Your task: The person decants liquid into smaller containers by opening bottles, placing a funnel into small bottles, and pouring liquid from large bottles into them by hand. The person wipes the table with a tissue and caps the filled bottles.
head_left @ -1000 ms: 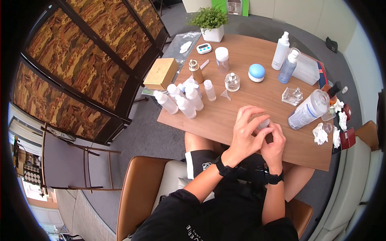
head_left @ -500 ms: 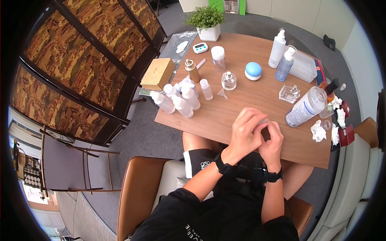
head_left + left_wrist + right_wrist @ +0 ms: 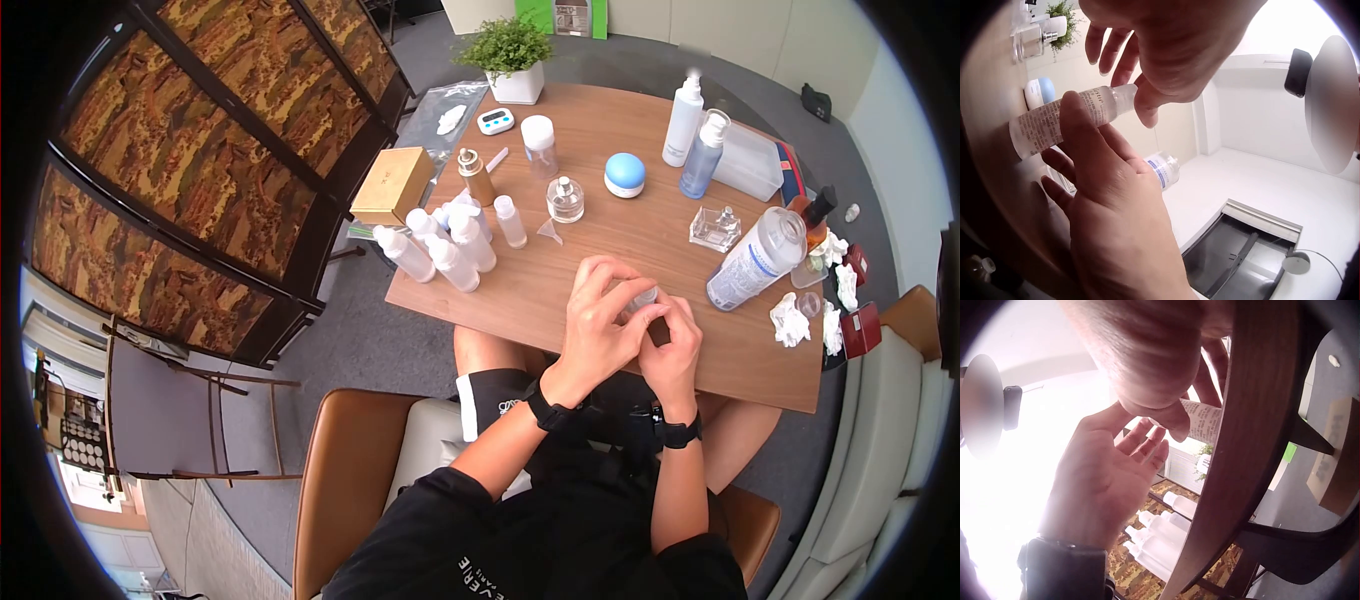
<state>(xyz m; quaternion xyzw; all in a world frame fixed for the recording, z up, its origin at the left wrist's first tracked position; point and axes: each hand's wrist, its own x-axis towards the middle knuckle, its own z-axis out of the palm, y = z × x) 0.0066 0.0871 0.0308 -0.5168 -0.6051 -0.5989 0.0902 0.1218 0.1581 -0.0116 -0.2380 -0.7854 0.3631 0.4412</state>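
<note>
Both hands meet over the front of the wooden table around a small translucent bottle [image 3: 1038, 132] with printed text. My right hand [image 3: 668, 350] grips its body, the thumb lying along the label in the left wrist view. At the other end, my left hand [image 3: 598, 320] pinches the clear cap [image 3: 1124, 97] between thumb and index finger, its other fingers spread out. In the right wrist view, part of the printed label [image 3: 1202, 420] shows beyond my right hand, and the cap is hidden by fingers.
White bottles [image 3: 455, 265] cluster at the table's left. Behind the hands stand a glass perfume bottle [image 3: 565, 203], a small funnel [image 3: 549, 232] and a blue-lidded jar [image 3: 625, 178]. A large clear bottle [image 3: 750, 265] and crumpled tissues [image 3: 789, 322] are on the right.
My left hand's fingers have closed in over the bottle's top and then lifted and spread again. The right hand keeps its grip. The head view has shifted slightly.
</note>
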